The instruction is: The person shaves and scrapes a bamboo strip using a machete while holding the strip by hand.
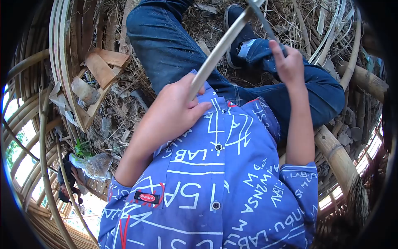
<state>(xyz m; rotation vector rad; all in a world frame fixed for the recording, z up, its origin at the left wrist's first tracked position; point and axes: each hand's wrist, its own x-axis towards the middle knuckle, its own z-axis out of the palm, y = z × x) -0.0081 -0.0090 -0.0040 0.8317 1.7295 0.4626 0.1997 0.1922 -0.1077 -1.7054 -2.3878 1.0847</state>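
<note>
My left hand [176, 99] is closed around the lower end of a pale split bamboo strip [219, 50], close to the front of my blue shirt. From there the strip slants up and to the right over my legs, out past the top edge. My right hand [289, 64] grips a knife [264, 24] with a long grey blade, its index finger stretched along it. Near the top of the view the blade crosses the strip; whether the two touch I cannot tell. The knife's handle is mostly hidden in my fist.
My legs in jeans [166, 45] are folded on ground littered with shavings. Bent bamboo strips [62, 62] and flat wood pieces [99, 68] lie at left, beside a clear plastic bag [94, 166]. A thick bamboo pole [338, 153] lies at right. Another person [68, 178] is far left.
</note>
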